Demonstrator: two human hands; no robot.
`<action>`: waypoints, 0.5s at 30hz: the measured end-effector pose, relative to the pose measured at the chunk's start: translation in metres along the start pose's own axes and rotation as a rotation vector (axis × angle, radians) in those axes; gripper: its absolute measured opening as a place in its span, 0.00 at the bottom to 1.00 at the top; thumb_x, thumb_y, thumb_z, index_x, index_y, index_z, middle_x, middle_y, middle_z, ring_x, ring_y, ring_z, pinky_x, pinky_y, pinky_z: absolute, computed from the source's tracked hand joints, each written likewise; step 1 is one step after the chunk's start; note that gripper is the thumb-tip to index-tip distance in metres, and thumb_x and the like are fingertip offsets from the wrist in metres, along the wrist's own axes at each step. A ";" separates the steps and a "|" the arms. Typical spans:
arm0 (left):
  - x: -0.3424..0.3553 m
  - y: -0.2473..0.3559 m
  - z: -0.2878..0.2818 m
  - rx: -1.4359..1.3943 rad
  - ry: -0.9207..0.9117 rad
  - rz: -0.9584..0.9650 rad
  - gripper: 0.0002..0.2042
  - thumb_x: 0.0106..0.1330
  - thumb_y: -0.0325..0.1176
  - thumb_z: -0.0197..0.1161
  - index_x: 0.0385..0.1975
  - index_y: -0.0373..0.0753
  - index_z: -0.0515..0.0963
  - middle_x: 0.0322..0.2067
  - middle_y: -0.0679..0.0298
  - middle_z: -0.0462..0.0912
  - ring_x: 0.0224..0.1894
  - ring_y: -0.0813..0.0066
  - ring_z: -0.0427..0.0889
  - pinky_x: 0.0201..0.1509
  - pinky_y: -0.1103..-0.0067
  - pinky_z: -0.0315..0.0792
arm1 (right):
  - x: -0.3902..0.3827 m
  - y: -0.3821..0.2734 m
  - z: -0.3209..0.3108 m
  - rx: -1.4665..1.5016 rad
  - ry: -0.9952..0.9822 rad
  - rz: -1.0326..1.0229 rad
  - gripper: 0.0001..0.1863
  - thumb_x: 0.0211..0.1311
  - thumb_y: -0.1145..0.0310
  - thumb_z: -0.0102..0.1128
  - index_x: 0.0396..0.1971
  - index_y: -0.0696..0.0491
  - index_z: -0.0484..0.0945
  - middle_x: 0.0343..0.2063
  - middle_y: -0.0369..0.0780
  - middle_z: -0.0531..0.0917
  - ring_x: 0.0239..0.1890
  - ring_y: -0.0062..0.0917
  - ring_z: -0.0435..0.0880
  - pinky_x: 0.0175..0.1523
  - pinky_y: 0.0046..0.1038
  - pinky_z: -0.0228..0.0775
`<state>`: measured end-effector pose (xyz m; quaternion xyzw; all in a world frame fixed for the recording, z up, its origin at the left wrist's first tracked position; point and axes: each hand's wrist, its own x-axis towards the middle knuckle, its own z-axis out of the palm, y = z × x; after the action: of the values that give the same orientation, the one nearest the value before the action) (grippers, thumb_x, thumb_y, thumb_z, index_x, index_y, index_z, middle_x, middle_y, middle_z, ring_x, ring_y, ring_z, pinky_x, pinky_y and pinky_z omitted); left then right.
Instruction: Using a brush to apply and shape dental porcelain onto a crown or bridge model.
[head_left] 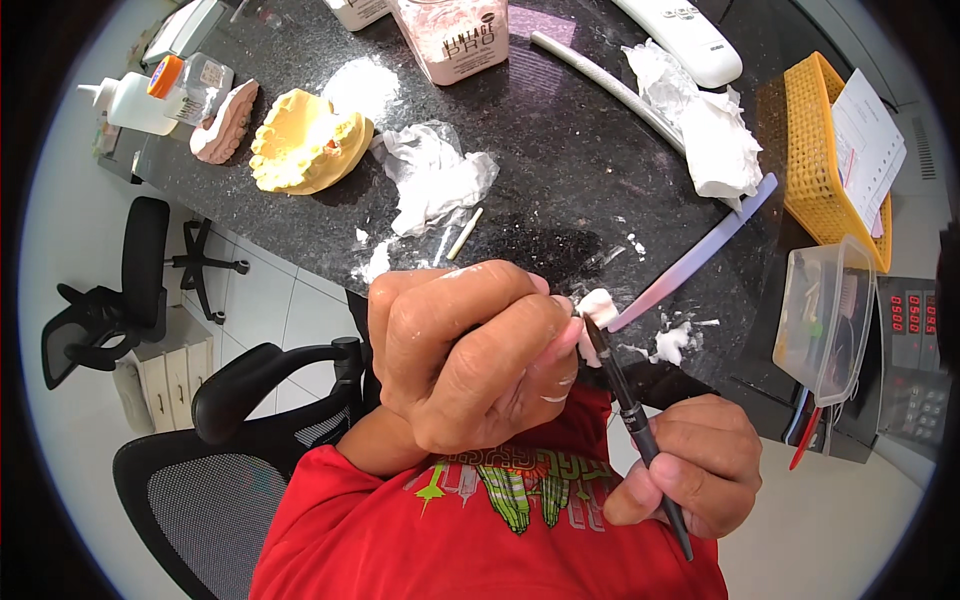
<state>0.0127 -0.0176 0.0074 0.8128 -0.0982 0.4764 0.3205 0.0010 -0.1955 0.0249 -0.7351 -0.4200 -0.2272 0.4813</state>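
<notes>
My left hand (470,355) is closed, fingertips pinched at a small white-pink piece (597,305); its exact grip is partly hidden behind the fingers. My right hand (690,465) grips a slim black brush (631,410), whose tip reaches up to the white piece. Just beyond them lies a long translucent purple-pink tool (690,255), and small white powdery lumps (670,345) sit on the dark speckled counter (320,235).
Farther back are a yellow dental model (300,145), pink cast (222,125), bottles (150,105), powder jar (450,40), crumpled tissues (430,175), hose (610,90) and white remote-like device (690,40). A yellow basket (810,150) and clear box (815,320) stand right; chairs (240,500) left.
</notes>
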 end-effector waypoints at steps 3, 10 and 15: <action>-0.001 -0.001 -0.001 -0.004 -0.002 0.000 0.08 0.49 0.28 0.68 0.29 0.41 0.79 0.26 0.67 0.78 0.24 0.77 0.72 0.27 0.83 0.63 | -0.002 -0.001 0.003 -0.005 0.030 0.012 0.14 0.51 0.74 0.61 0.38 0.58 0.70 0.25 0.40 0.74 0.23 0.25 0.73 0.22 0.23 0.69; 0.000 0.000 -0.001 -0.022 -0.005 0.001 0.08 0.49 0.27 0.69 0.29 0.41 0.80 0.26 0.67 0.78 0.25 0.77 0.72 0.26 0.83 0.64 | -0.001 -0.001 0.000 0.003 0.030 0.022 0.14 0.53 0.73 0.61 0.38 0.58 0.69 0.26 0.40 0.74 0.23 0.24 0.73 0.21 0.22 0.69; 0.000 0.000 0.000 -0.021 -0.003 0.004 0.07 0.49 0.27 0.68 0.29 0.41 0.80 0.26 0.66 0.78 0.24 0.76 0.72 0.26 0.83 0.64 | 0.002 0.000 0.008 -0.071 0.146 0.036 0.09 0.53 0.70 0.62 0.33 0.54 0.74 0.20 0.35 0.76 0.18 0.20 0.77 0.17 0.17 0.72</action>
<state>0.0126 -0.0172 0.0071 0.8100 -0.1052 0.4747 0.3279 0.0015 -0.1875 0.0229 -0.7407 -0.3623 -0.2863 0.4881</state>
